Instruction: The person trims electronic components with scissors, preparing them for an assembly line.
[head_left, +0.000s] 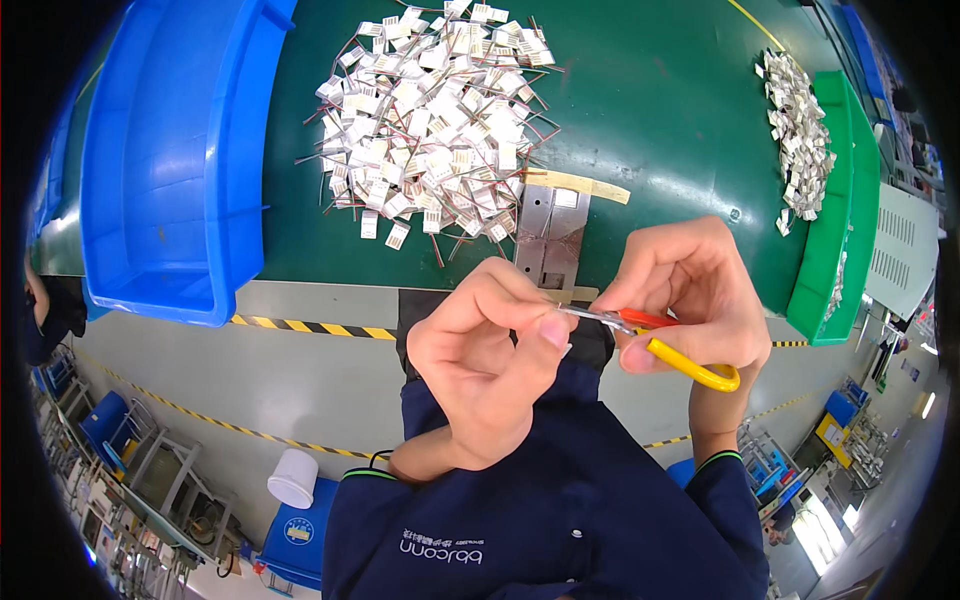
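Observation:
My right hand (690, 300) is closed around a pair of scissors (705, 372) with a curved yellow handle and an orange-red one. Their metal tips point left and reach my left hand's fingertips. My left hand (490, 355) pinches thumb against forefinger at those tips; a sliver of something small and white peeks out under the thumb, mostly hidden. Both hands meet in front of my chest, near the table's edge. Beyond them on the green table (680, 110) lies a big heap of white flat connectors (430, 120) with thin red and dark wires.
A metal fixture (548, 235) sits at the table's front edge, with tape strips (590, 186) across it. At the left stands a deep blue bin (150, 180). A green tray (835, 220) stands at the right beside a second connector pile (798, 140).

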